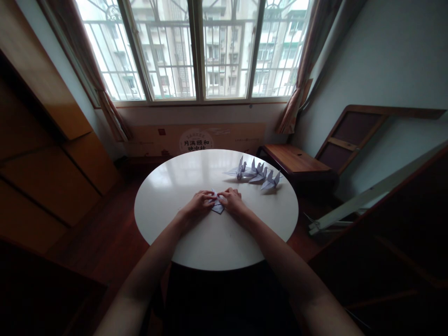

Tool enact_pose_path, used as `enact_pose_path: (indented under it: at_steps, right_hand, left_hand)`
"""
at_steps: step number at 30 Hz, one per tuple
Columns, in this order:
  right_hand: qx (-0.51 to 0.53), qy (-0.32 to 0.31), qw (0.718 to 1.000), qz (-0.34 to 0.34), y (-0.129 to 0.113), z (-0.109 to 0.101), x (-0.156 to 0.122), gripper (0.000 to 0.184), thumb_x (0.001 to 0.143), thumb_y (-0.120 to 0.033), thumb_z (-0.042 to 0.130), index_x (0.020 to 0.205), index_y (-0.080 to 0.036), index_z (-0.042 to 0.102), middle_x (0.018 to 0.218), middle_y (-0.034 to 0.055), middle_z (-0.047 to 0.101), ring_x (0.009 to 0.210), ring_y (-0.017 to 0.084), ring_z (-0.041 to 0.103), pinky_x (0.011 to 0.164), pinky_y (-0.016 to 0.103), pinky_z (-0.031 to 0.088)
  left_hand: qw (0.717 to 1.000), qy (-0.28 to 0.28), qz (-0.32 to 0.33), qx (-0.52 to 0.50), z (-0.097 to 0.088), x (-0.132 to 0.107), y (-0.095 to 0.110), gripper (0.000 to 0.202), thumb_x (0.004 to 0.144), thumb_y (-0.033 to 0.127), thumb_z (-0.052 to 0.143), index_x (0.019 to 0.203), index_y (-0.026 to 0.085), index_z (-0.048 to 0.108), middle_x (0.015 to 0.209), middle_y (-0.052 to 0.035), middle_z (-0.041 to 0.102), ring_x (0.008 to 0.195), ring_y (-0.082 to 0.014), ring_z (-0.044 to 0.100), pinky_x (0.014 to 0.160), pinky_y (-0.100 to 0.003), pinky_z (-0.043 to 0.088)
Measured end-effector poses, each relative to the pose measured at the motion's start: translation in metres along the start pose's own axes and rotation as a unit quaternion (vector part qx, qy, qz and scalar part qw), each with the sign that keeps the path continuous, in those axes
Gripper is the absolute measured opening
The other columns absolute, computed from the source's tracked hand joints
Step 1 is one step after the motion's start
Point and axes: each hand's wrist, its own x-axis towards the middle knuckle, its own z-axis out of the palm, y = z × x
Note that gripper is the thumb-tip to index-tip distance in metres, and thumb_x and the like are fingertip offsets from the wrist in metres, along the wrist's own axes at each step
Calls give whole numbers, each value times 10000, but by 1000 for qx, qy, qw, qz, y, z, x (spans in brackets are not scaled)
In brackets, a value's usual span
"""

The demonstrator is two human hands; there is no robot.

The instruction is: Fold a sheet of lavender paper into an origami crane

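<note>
A small piece of folded paper, bluish white, lies on the round white table in front of me, with its pointed end toward me. My left hand grips its left side, fingers bent over the edge. On the opposite side, my right hand pinches the paper's right edge with fingers and thumb. Both hands rest low at the tabletop, and the fingers cover much of the paper's upper part. Several finished paper cranes stand in a cluster beyond my right hand.
Behind the table, a long box with printed characters stands below the barred window. A wooden bench is at the back right, near a leaning wooden frame. Orange-brown cabinets line the left.
</note>
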Motion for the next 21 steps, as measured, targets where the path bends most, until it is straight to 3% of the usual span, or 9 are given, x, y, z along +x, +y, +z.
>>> enact_pose_path:
  at_steps: [8, 21]
  right_hand:
    - [-15, 3, 1000, -6, -1, 1, -1, 370, 904, -467, 500, 1222, -330, 632, 1151, 95, 553, 1075, 271, 454, 899, 379, 341]
    - [54, 21, 998, -23, 11, -7, 5, 179, 782, -388, 692, 873, -255, 771, 1014, 65, 632, 1036, 256, 473, 884, 348, 342]
  left_hand:
    - [999, -1, 42, -12, -3, -2, 3, 313, 879, 368, 546, 1125, 238, 689, 1252, -52, 638, 1181, -205, 569, 1074, -365, 399]
    - [1000, -29, 9, 7, -9, 0, 11, 321, 878, 388, 519, 1069, 211, 707, 1273, -58, 626, 1201, -205, 559, 1068, -336, 405]
